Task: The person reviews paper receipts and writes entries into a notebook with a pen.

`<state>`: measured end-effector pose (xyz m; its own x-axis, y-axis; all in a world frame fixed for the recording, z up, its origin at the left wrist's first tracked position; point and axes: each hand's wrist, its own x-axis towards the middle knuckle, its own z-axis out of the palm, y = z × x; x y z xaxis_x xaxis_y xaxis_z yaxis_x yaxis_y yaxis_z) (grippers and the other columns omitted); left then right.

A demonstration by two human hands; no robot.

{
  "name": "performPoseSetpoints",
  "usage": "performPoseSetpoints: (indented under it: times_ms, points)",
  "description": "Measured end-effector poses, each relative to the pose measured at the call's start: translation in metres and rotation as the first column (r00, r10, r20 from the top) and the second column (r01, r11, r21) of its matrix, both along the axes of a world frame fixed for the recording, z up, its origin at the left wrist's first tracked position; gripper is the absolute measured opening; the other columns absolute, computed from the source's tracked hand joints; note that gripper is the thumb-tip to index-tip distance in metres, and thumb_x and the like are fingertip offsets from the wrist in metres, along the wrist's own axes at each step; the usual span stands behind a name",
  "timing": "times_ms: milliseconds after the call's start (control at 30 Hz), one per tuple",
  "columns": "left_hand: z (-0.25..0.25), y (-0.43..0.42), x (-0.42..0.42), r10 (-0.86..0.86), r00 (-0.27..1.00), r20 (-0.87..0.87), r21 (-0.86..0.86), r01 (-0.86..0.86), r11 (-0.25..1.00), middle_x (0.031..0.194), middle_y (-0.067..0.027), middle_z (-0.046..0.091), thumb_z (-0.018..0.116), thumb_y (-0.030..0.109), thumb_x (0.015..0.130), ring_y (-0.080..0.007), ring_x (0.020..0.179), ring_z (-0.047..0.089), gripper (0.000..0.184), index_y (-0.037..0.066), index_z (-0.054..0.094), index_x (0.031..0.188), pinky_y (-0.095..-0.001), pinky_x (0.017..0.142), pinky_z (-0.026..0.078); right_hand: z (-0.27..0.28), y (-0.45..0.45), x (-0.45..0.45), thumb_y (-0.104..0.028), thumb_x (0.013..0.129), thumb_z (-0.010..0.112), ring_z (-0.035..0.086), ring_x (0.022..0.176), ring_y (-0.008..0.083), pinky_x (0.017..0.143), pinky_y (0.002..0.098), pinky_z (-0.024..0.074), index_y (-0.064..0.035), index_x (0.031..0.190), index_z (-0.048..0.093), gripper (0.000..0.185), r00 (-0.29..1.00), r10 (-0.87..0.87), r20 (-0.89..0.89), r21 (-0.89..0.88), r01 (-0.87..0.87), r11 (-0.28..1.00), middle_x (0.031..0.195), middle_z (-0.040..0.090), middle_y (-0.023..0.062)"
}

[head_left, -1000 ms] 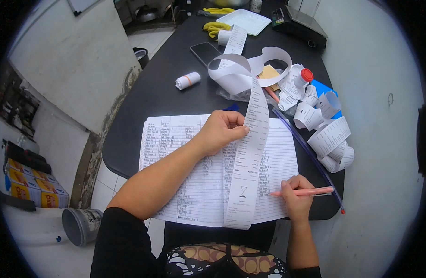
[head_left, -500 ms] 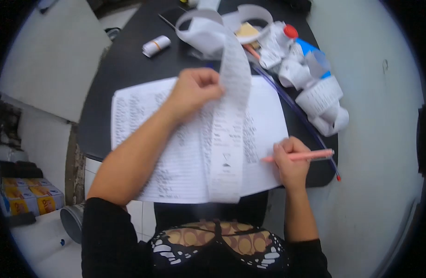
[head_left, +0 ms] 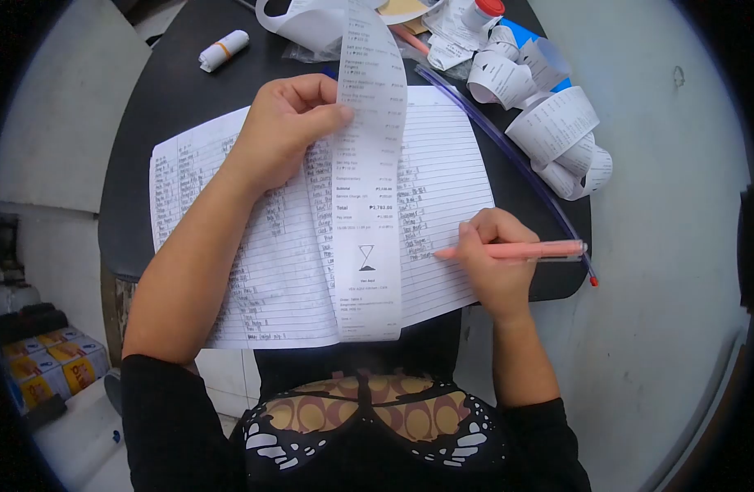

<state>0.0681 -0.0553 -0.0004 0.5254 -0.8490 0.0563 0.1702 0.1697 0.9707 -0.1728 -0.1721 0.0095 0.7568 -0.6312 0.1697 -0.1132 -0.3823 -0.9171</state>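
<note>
My left hand (head_left: 291, 127) pinches the left edge of a long printed receipt strip (head_left: 369, 180) between thumb and fingers. The strip hangs down over the middle of an open lined notebook (head_left: 451, 148), and its upper part curls away toward the back of the table. A total, an hourglass mark and small print show on it. Over the right page, my right hand (head_left: 500, 254) grips a pink pen (head_left: 533, 249), its tip at the lower end of a handwritten list. Handwritten columns also fill much of the left page, partly hidden by my left forearm.
Curled receipts (head_left: 557, 123) lie at the table's right edge, near a red-capped container (head_left: 488, 10). A purple tube-like stick (head_left: 516, 172) slants beside the notebook. A banded paper roll (head_left: 224, 51) rests on the black table (head_left: 139, 164) at left. A wall (head_left: 639, 246) stands close on the right.
The view has shifted, so the table's things appear higher and further left. My left hand still holds the strip and my right hand the pen, whose tip stays by the right page's list.
</note>
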Motion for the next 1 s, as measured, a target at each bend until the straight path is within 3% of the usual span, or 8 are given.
performPoseSetpoints:
  times_ms: [67, 167, 267, 367, 467, 667, 867, 1000]
  points:
    - [0.0, 0.0, 0.001, -0.002, 1.0, 0.012, -0.001, 0.002, 1.0, 0.083, -0.0075, 0.066, 0.063, 0.004, 0.079, -0.0103, 0.073, 0.06, 0.011, -0.004, 0.063, 0.087, -0.0228, 0.071, 0.048, -0.001, -0.006, 0.0, 0.002, 0.077, 0.061, 0.049, 0.05, 0.0065, 0.047, 0.0225, 0.0378, -0.0026, 0.056, 0.047, 0.026, 0.998, -0.017, 0.058, 0.028, 0.015, 1.0, 0.055, 0.053, 0.0021]
    - [-0.001, 0.0, 0.001, -0.002, 1.0, 0.017, 0.007, 0.002, 1.0, 0.083, -0.0078, 0.066, 0.063, 0.004, 0.079, -0.0106, 0.073, 0.06, 0.012, -0.004, 0.063, 0.088, -0.023, 0.071, 0.048, 0.002, -0.006, -0.002, 0.002, 0.078, 0.061, 0.051, 0.05, 0.007, 0.047, 0.0228, 0.0389, -0.0025, 0.056, 0.047, 0.026, 1.0, 0.025, -0.011, -0.03, -0.025, 0.999, 0.055, 0.053, 0.0023]
    - [0.0, -0.001, 0.0, 0.001, 1.0, -0.002, 0.004, -0.001, 1.0, 0.084, -0.0095, 0.066, 0.063, 0.004, 0.079, -0.0113, 0.074, 0.061, 0.011, -0.003, 0.063, 0.088, -0.024, 0.072, 0.05, 0.002, -0.002, 0.0, -0.001, 0.078, 0.061, 0.037, 0.053, 0.005, 0.049, 0.0227, 0.03, -0.0038, 0.057, 0.042, 0.028, 1.0, 0.016, 0.016, 0.063, -0.017, 0.998, 0.059, 0.048, -0.0002]
    - [-0.001, 0.0, 0.002, -0.007, 1.0, 0.009, -0.001, 0.007, 1.0, 0.088, -0.0126, 0.066, 0.063, 0.004, 0.079, -0.0126, 0.076, 0.063, 0.009, -0.001, 0.061, 0.086, -0.0261, 0.074, 0.052, 0.006, -0.002, 0.001, 0.003, 0.078, 0.061, 0.056, 0.052, 0.0082, 0.048, 0.022, 0.0411, -0.0024, 0.056, 0.047, 0.027, 0.999, 0.03, 0.014, 0.023, -0.031, 0.999, 0.055, 0.054, 0.0026]
    - [0.0, 0.0, 0.003, -0.01, 1.0, 0.015, 0.009, 0.01, 1.0, 0.088, -0.0125, 0.066, 0.063, 0.004, 0.079, -0.0122, 0.075, 0.063, 0.009, -0.001, 0.061, 0.086, -0.0259, 0.073, 0.052, 0.006, -0.002, 0.002, 0.003, 0.078, 0.061, 0.058, 0.052, 0.0093, 0.048, 0.022, 0.0419, -0.0024, 0.056, 0.047, 0.027, 1.0, 0.024, 0.009, 0.008, -0.024, 1.0, 0.054, 0.054, 0.0026]
    - [0.001, 0.0, 0.001, -0.009, 1.0, 0.001, -0.004, 0.009, 1.0, 0.086, -0.0122, 0.066, 0.062, 0.005, 0.079, -0.0118, 0.074, 0.062, 0.009, -0.001, 0.06, 0.085, -0.0252, 0.072, 0.052, 0.002, -0.004, -0.001, 0.003, 0.077, 0.062, 0.054, 0.051, 0.0078, 0.048, 0.0226, 0.0406, -0.0027, 0.057, 0.048, 0.025, 0.999, 0.035, -0.034, -0.026, -0.036, 0.999, 0.054, 0.053, 0.0015]
    - [0.003, 0.001, 0.001, -0.017, 0.999, 0.027, 0.007, 0.017, 1.0, 0.086, -0.0124, 0.065, 0.062, 0.006, 0.08, -0.0117, 0.074, 0.062, 0.01, -0.001, 0.06, 0.085, -0.0256, 0.073, 0.052, 0.004, -0.004, -0.001, 0.002, 0.077, 0.061, 0.048, 0.051, 0.0062, 0.049, 0.0231, 0.0384, -0.0025, 0.058, 0.05, 0.023, 1.0, -0.01, 0.001, 0.081, 0.01, 0.997, 0.056, 0.054, 0.0012]
    - [-0.002, 0.001, 0.004, -0.021, 0.999, 0.038, -0.003, 0.021, 1.0, 0.087, -0.0121, 0.065, 0.062, 0.008, 0.08, -0.0116, 0.074, 0.062, 0.011, -0.002, 0.06, 0.085, -0.0255, 0.073, 0.051, 0.005, 0.007, 0.001, 0.001, 0.078, 0.062, 0.048, 0.05, 0.0059, 0.047, 0.0224, 0.0378, -0.0027, 0.058, 0.05, 0.024, 0.998, 0.058, 0.024, 0.087, -0.06, 0.994, 0.056, 0.054, 0.0019]
